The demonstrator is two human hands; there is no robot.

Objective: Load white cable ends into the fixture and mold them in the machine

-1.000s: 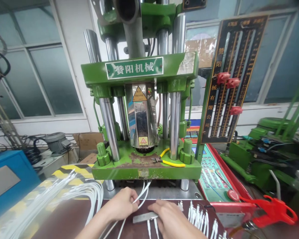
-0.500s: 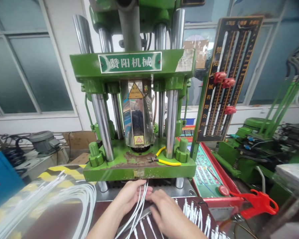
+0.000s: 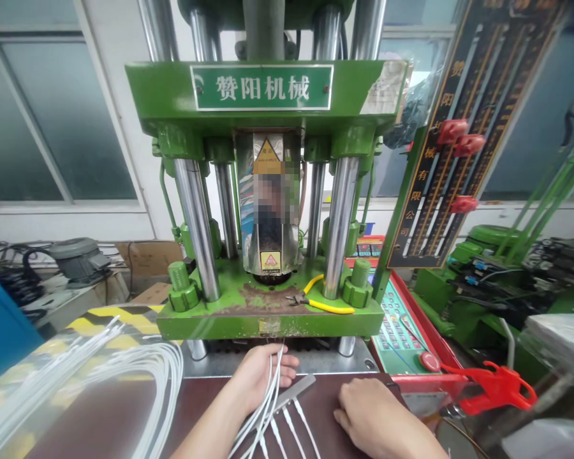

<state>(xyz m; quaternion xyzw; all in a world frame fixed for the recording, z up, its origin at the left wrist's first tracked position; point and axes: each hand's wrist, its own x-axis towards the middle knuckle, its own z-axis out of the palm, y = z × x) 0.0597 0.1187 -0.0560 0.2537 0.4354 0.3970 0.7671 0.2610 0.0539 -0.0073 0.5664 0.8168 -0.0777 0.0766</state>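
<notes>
My left hand [image 3: 261, 376] grips a small bundle of white cables [image 3: 268, 401] and holds their ends up against the slot under the green machine's lower plate [image 3: 268, 325]. A flat grey metal strip [image 3: 294, 393] with a few white cable ends on it lies just right of that hand. Resting on the brown table [image 3: 124, 414] to the right, my right hand [image 3: 370, 414] has its fingers curled loosely and nothing in it.
A large green vertical press [image 3: 263, 95] fills the middle. Yellow-handled pliers [image 3: 320, 303] lie on its lower plate. A big loop of white cables [image 3: 100, 376] lies at left. A keypad panel [image 3: 402, 331], a red clamp [image 3: 497, 386] and a black gauge board [image 3: 454, 146] stand right.
My right hand has drawn away from the cables to the right and rests on the table. My left hand stays on the cable bundle. The view has moved closer to the machine.
</notes>
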